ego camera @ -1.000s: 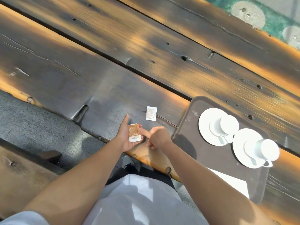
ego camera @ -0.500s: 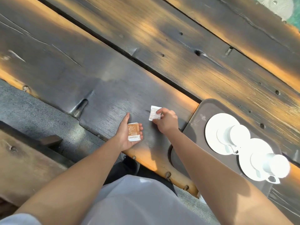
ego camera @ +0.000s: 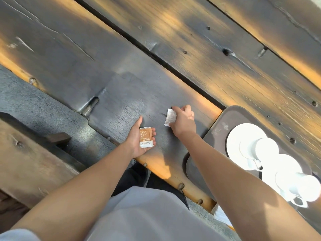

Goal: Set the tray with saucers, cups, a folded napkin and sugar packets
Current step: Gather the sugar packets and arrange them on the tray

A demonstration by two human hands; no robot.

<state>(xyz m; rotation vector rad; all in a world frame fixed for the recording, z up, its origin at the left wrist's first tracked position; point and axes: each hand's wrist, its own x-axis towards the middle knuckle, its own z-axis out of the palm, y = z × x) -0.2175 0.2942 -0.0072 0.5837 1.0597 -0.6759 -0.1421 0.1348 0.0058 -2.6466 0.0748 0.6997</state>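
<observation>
My left hand [ego camera: 139,136] lies palm up over the table's near edge and holds a small stack of brown-and-white sugar packets [ego camera: 145,137] under its curled fingertips. My right hand [ego camera: 183,121] pinches a white sugar packet [ego camera: 170,117] on the dark tabletop, just left of the brown tray [ego camera: 217,126]. On the tray stand two white saucers, the nearer-left saucer [ego camera: 236,136] carrying a white cup [ego camera: 265,150], the right saucer [ego camera: 284,164] carrying another cup [ego camera: 302,186]. A corner of white napkin [ego camera: 223,215] shows below my right forearm.
The table [ego camera: 156,58] is made of wide dark wooden planks with a deep gap running diagonally. A wooden bench [ego camera: 26,162] sits at the lower left, with grey ground between bench and table. My right forearm crosses the tray's near-left corner.
My right hand left the stack in my left palm, reached out to the white packet on the table and now pinches it. The left hand has kept hold of its stack.
</observation>
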